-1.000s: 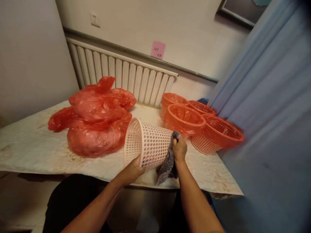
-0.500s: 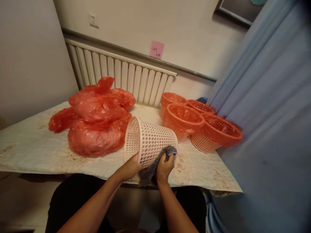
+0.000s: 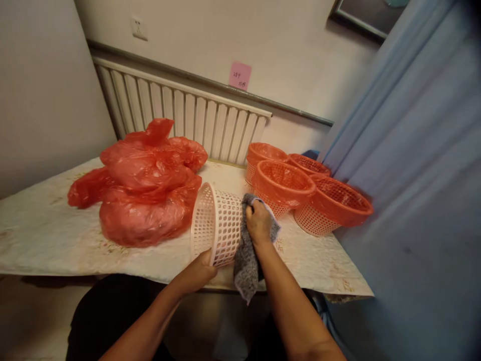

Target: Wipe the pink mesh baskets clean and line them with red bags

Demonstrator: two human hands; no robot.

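A white perforated plastic wastebasket (image 3: 227, 225) lies on its side near the table's front edge, its mouth turned to the left. My left hand (image 3: 197, 272) grips the lower part of its rim, the thumb on the inside or edge. My right hand (image 3: 259, 223) is closed on a grey cleaning cloth (image 3: 248, 271) and presses it against the basket's side near the base. One end of the cloth hangs down past the table edge. The basket's base is hidden behind the cloth and my right hand.
Knotted red plastic bags (image 3: 146, 200), full, are heaped at left on the cloth-covered table (image 3: 45, 240). Several wastebaskets with red liners (image 3: 285, 183) stand at back right. A blue curtain (image 3: 409, 175) hangs along the right side; a radiator (image 3: 180, 110) runs behind.
My right hand has moved up over the basket's side with the cloth, from its lower edge. My left hand still holds the rim, and the basket has barely shifted.
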